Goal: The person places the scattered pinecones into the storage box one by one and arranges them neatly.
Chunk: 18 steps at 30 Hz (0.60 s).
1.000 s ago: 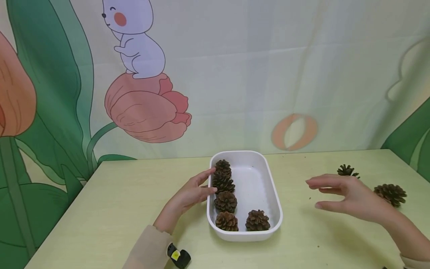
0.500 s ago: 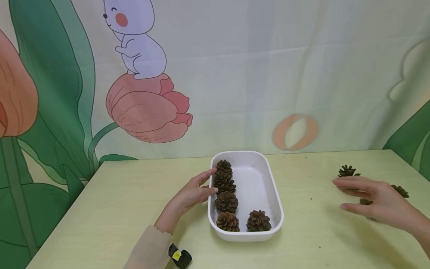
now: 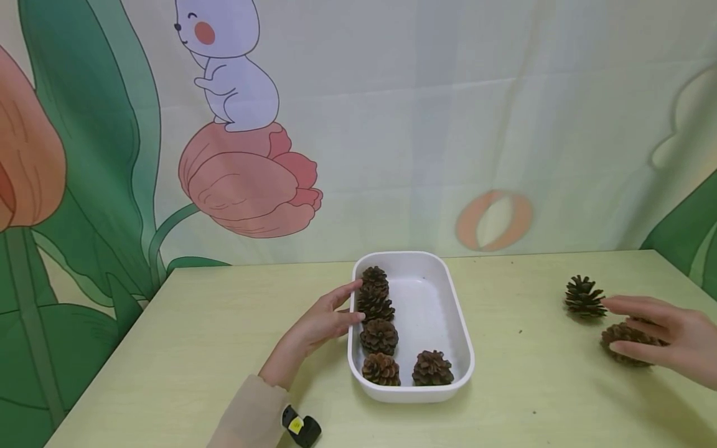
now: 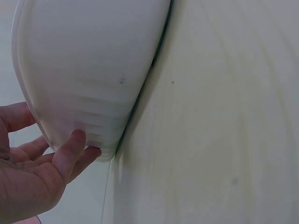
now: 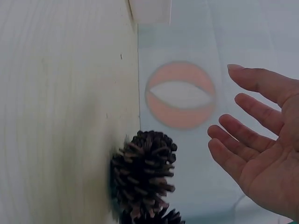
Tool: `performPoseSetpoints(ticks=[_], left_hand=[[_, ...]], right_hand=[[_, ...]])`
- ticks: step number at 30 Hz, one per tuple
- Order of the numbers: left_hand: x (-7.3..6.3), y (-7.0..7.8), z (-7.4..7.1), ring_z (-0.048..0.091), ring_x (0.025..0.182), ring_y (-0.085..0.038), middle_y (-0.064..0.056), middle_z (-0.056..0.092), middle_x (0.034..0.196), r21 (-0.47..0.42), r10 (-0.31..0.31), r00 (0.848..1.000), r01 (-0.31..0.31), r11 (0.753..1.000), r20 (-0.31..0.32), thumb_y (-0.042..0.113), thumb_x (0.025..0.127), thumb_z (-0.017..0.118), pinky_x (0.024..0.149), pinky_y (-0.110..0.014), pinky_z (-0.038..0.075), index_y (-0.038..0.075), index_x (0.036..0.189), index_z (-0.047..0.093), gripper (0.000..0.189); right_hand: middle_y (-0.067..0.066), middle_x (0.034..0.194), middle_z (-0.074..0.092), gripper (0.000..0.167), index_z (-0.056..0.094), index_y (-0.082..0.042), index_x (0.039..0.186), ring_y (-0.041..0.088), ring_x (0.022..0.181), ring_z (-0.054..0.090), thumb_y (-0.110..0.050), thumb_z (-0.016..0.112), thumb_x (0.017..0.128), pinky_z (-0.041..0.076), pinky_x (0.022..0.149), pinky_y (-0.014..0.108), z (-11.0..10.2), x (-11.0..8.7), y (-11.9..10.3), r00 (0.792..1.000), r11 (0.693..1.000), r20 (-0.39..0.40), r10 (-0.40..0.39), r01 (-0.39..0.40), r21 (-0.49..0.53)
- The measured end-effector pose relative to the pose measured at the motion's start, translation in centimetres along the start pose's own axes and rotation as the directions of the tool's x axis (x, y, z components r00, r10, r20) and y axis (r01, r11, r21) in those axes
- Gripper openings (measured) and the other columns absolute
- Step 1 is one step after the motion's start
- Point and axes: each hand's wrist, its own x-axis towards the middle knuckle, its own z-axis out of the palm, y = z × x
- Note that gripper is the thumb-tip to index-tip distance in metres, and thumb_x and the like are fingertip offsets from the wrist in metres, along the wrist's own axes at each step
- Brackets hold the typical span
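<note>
On the right of the pale yellow table (image 3: 521,367), the right hand (image 3: 674,339) sits farther right than half a second ago, revealing a dark, upright pine cone (image 3: 584,298); loosely open, it hovers by a second cone (image 3: 628,335) (partly hidden) lying roughly sideways. The left hand (image 3: 313,323) grips the smooth white tray (image 3: 422,311), lengthwise near to far, holding five woody, scaly cones (image 3: 433,369).

Soft, even light fills the head view; a blurred shadow (image 3: 658,404) lies on the table (image 3: 179,348), just nearer than the right hand (image 3: 686,339); both wrist views look dimmer, hazy, greyish
</note>
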Motion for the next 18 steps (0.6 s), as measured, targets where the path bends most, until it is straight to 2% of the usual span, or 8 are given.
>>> performPoseSetpoints(ticks=[1, 4, 7, 8, 10, 11, 13, 18], left_hand=[[0.0, 0.0, 0.0, 0.035, 0.125, -0.043, -0.022, 0.008, 0.15, 0.002, 0.0, 1.0, 0.0, 1.0, 0.0, -0.005, 0.087, 0.054, 0.098, -0.045, 0.04, 0.008, 0.143, 0.03, 0.062], [0.0, 0.1, 0.0, 0.035, 0.125, -0.043, -0.023, 0.008, 0.149, 0.001, 0.003, 1.0, -0.003, 1.0, 0.0, -0.005, 0.086, 0.054, 0.098, -0.046, 0.039, 0.008, 0.142, 0.03, 0.062], [-0.1, 0.1, 0.0, 0.035, 0.124, -0.043, -0.023, 0.009, 0.149, 0.007, 0.005, 1.0, -0.005, 1.0, 0.0, -0.005, 0.086, 0.054, 0.099, -0.046, 0.039, 0.008, 0.142, 0.03, 0.062], [-0.1, 0.1, 0.0, 0.035, 0.124, -0.043, -0.023, 0.009, 0.149, 0.008, 0.005, 1.0, -0.005, 1.0, -0.001, -0.005, 0.086, 0.054, 0.099, -0.047, 0.039, 0.008, 0.142, 0.031, 0.062], [-0.1, 0.0, 0.0, 0.036, 0.124, -0.043, -0.022, 0.009, 0.149, 0.015, 0.003, 1.0, -0.003, 1.0, -0.004, -0.005, 0.087, 0.054, 0.098, -0.047, 0.039, 0.008, 0.142, 0.031, 0.062], [-0.2, 0.0, 0.0, 0.037, 0.124, -0.043, -0.022, 0.01, 0.149, 0.019, 0.002, 1.0, -0.002, 1.0, -0.005, -0.005, 0.087, 0.054, 0.098, -0.047, 0.039, 0.009, 0.142, 0.031, 0.061], [-0.2, 0.0, 0.0, 0.037, 0.124, -0.043, -0.022, 0.01, 0.149, 0.02, 0.002, 1.0, -0.002, 1.0, -0.006, -0.005, 0.087, 0.054, 0.098, -0.046, 0.04, 0.009, 0.142, 0.032, 0.061], [-0.1, 0.0, 0.0, 0.036, 0.124, -0.043, -0.021, 0.01, 0.15, 0.019, 0.005, 1.0, -0.005, 1.0, -0.004, -0.005, 0.087, 0.054, 0.098, -0.046, 0.04, 0.009, 0.142, 0.032, 0.061]], right_hand=[[-0.036, 0.113, 0.034, 0.056, 0.052, -0.003, 0.125, -0.029, 0.095, 0.031, -0.005, 0.073, 0.073, 0.039, 0.074, -0.001, -0.1, -0.1, 0.4, 1.0, 1.0, -0.005, 0.0, 0.0, -0.012], [-0.011, 0.126, 0.043, 0.063, 0.047, 0.001, 0.129, -0.021, 0.099, 0.036, -0.009, 0.074, 0.073, 0.038, 0.074, -0.002, -0.3, -0.2, 2.1, 1.0, 0.998, 0.01, 0.024, -0.024, -0.056], [-0.005, 0.127, 0.041, 0.072, 0.043, -0.004, 0.133, -0.022, 0.1, 0.034, -0.023, 0.076, 0.072, 0.036, 0.074, -0.003, -0.3, 0.0, 5.5, 0.998, 0.988, 0.009, 0.064, -0.062, -0.142], [-0.006, 0.128, 0.041, 0.073, 0.043, -0.007, 0.133, -0.022, 0.101, 0.034, -0.025, 0.077, 0.071, 0.036, 0.075, -0.003, -0.3, 0.1, 6.9, 0.998, 0.986, -0.001, 0.07, -0.069, -0.153], [-0.021, 0.121, 0.038, 0.076, 0.043, -0.014, 0.135, -0.022, 0.104, 0.033, -0.029, 0.078, 0.069, 0.036, 0.076, -0.003, -0.2, 0.1, 9.7, 0.997, 0.984, -0.024, 0.07, -0.073, -0.161], [-0.025, 0.117, 0.036, 0.077, 0.044, -0.017, 0.134, -0.028, 0.098, 0.028, -0.03, 0.079, 0.067, 0.036, 0.077, -0.003, -0.1, 0.2, 10.9, 0.997, 0.984, -0.042, 0.062, -0.068, -0.165], [-0.024, 0.119, 0.037, 0.078, 0.044, -0.02, 0.135, -0.026, 0.1, 0.029, -0.03, 0.08, 0.066, 0.035, 0.078, -0.003, -0.2, 0.1, 12.5, 0.998, 0.988, -0.043, 0.049, -0.055, -0.145], [-0.019, 0.122, 0.04, 0.08, 0.044, -0.022, 0.135, -0.026, 0.101, 0.027, -0.03, 0.081, 0.065, 0.033, 0.078, -0.004, 0.0, -0.2, 13.5, 0.998, 0.99, -0.051, 0.025, -0.032, -0.139]])
